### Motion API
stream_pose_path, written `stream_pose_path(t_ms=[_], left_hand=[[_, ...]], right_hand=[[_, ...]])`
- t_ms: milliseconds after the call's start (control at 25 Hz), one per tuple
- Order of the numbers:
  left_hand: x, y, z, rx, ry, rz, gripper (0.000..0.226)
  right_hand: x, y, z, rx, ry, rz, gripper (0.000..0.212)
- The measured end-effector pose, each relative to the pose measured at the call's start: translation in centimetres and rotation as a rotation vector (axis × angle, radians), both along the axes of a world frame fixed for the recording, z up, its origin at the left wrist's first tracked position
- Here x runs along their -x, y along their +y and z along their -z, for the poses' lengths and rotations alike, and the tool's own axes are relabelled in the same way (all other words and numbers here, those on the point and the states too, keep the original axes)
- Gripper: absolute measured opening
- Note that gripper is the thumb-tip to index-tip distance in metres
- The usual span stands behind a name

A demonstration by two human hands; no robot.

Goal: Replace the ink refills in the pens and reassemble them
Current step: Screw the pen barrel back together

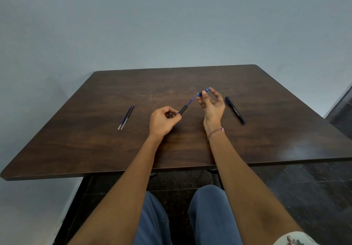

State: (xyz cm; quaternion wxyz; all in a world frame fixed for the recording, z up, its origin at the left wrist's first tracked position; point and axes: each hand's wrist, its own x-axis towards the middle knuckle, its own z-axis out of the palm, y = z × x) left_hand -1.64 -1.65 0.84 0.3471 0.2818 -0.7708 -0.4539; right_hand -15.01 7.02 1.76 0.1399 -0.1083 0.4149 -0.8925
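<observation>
1. My left hand (163, 120) is raised over the middle of the dark wooden worktop (95, 140). Its fingers (175, 118) are curled tight around the near end of a black pen barrel (183, 109).
2. The barrel slants up and away to the right, with its open mouth pointing toward my right hand (211, 103).
3. A thin violet ink refill (191, 101) sticks out of that mouth and runs on up to a blue tip section (203, 92).
4. My right thumb and forefinger pinch the blue tip section, which is held clear of the worktop just beyond the barrel. My other right fingers (202, 104) are loosely bent and touch nothing.
5. The barrel and tip section are apart, joined only by the bared refill between them.
6. A second pen (235, 110), black with a blue near end, lies whole on the worktop just right of my right hand, angled from far left to near right.
7. Two spare refills (126, 117), one bluish and one darker, lie side by side on the worktop well to the left of my left hand.
8. A beaded bracelet (215, 132) circles my right wrist.
</observation>
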Motion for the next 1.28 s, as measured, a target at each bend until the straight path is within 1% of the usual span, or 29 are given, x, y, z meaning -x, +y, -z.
stream_pose_path(t_ms=[120,240,440,640,880,1080,1280], left_hand=[[0.04,-0.01,0.10,-0.006,0.007,-0.002,0.018],[0.01,-0.03,0.25,-0.008,0.015,-0.001,0.018],[-0.14,0.04,0.12,0.000,-0.009,0.013,0.019],[-0.26,0.14,-0.05,-0.002,-0.014,0.001,0.019],[-0.38,0.12,-0.04,-0.011,0.010,-0.001,0.020],[-0.34,0.09,0.03,-0.016,0.020,-0.004,0.021],[-0.33,0.01,0.02,-0.011,0.002,0.013,0.019]], right_hand=[[0.07,0.07,0.07,0.038,-0.021,0.005,0.032],[-0.08,0.02,0.10,0.028,-0.015,0.003,0.032],[-0.22,-0.03,0.08,-0.034,0.014,-0.016,0.036],[-0.44,-0.19,0.09,-0.131,0.109,-0.036,0.033],[-0.50,-0.20,0.10,-0.127,0.110,-0.069,0.034],[-0.52,-0.16,0.13,-0.130,0.131,-0.085,0.031],[-0.66,-0.34,0.23,-0.185,0.206,-0.184,0.028]])
